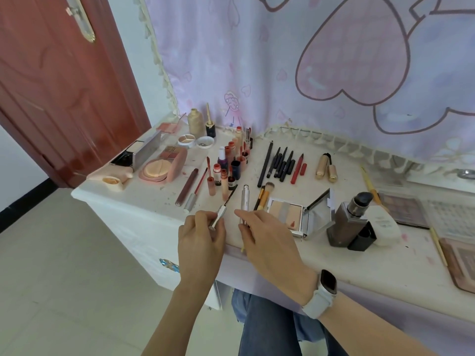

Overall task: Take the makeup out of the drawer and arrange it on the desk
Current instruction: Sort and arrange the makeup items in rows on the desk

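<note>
I see the left hand (201,236) at 6 o'clock of the frame, thumb and fingers curled round a faceted silver metal cap with a thin dark applicator wand (223,208); the wand tip points toward 1 o'clock. The right hand (270,242), just beside it at 3 o'clock, pinches a slim clear cylindrical tube with a silver neck (244,202), held nearly upright and open at the top. Cap and tube are apart. A white-strapped dark-faced wristband (324,291) sits on the right wrist.

Both items hover over the front edge of the white, smudged, matte desk top (359,263). At 12 o'clock of the hands stands a cluster of small red and coral glossy lip-tint bottles (228,165). At 1 o'clock lies a row of slender black pencils (281,163). At 3 o'clock, an open mirrored square palette with beige pans (288,211) lies flat, touching 2 tan-handled soft-bristled brushes (263,195). At 10 o'clock rests a round pink compact with a peach puff (156,169).
</note>
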`<state>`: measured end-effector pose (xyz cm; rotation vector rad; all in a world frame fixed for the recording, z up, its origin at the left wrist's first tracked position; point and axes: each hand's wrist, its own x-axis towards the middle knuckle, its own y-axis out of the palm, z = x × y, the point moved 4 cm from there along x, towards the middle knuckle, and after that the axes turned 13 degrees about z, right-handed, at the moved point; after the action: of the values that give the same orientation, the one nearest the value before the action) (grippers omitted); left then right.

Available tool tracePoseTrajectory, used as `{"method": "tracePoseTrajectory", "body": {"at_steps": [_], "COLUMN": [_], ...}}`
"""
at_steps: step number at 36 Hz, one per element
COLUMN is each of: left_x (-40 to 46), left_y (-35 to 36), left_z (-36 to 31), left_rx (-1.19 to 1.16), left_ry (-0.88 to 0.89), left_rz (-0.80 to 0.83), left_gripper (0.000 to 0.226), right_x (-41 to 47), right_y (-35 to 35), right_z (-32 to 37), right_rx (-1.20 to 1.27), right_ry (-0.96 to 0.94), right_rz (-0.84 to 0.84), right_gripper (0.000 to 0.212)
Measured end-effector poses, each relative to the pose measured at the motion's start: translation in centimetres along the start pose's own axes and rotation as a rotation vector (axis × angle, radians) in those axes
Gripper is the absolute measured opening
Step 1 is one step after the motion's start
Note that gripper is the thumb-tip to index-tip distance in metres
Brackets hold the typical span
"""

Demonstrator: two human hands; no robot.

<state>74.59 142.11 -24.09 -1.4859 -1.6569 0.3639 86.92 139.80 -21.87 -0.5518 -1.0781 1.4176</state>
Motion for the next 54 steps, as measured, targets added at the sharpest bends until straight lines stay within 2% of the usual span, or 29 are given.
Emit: {"method": "tracePoseTrajectory", "body": {"at_steps": [4,8,13,17,21,27,32,36,39,42,45,54], "left_x": [0.2,0.3,0.6,0.7,0.9,0.6,0.4,0.9,1.8,2.8,3.5,5.0], "left_y": [0.3,0.7,1.2,1.0,1.0,0.9,0.2,-0.6,-0.9,-1.1,-1.3,-1.0], "left_z": [0.4,0.9,1.4,1.4,1.4,0.9,0.8,1.4,1.9,1.9,1.7,1.8], "left_rx": [-0.004,-0.079,-0.233,-0.322,-0.39,-0.506,-0.545,-0.6,-0.526,-0.414,-0.303,-0.144], "left_ry": [-0.023,-0.086,-0.162,-0.206,-0.219,-0.174,-0.185,-0.296,-0.357,-0.386,-0.381,-0.362], "left_rz": [0.007,0.025,0.08,0.065,0.059,0.1,0.047,-0.005,0.013,0.049,0.058,0.066], "left_gripper": [0.012,0.013,0.012,0.029,0.026,0.033,0.034,0.025,0.018,0.024,0.026,0.023], "right_x": [0.5,0.8,0.7,0.5,0.4,0.3,0.1,0.8,1.8,2.9,3.8,5.1], "right_y": [0.1,0.5,0.4,0.0,-0.3,-0.3,-0.7,-0.4,0.4,1.1,1.8,2.3], "right_z": [-0.2,-0.4,-1.1,-1.4,-1.1,-1.6,-1.6,-1.3,-1.1,-1.1,-1.3,-1.1], "right_rx": [-0.071,-0.01,0.254,0.614,0.862,0.924,0.963,0.843,0.612,0.388,0.181,0.046], "right_ry": [-0.007,0.018,0.07,0.154,0.161,0.185,0.147,0.151,0.166,0.177,0.198,0.184], "right_rz": [-0.045,-0.076,-0.135,-0.204,-0.281,-0.368,-0.458,-0.351,-0.2,-0.124,-0.045,-0.007], "right_gripper": [0.019,0.017,0.014,0.027,0.031,0.031,0.026,0.025,0.018,0.006,0.01,0.013]}}
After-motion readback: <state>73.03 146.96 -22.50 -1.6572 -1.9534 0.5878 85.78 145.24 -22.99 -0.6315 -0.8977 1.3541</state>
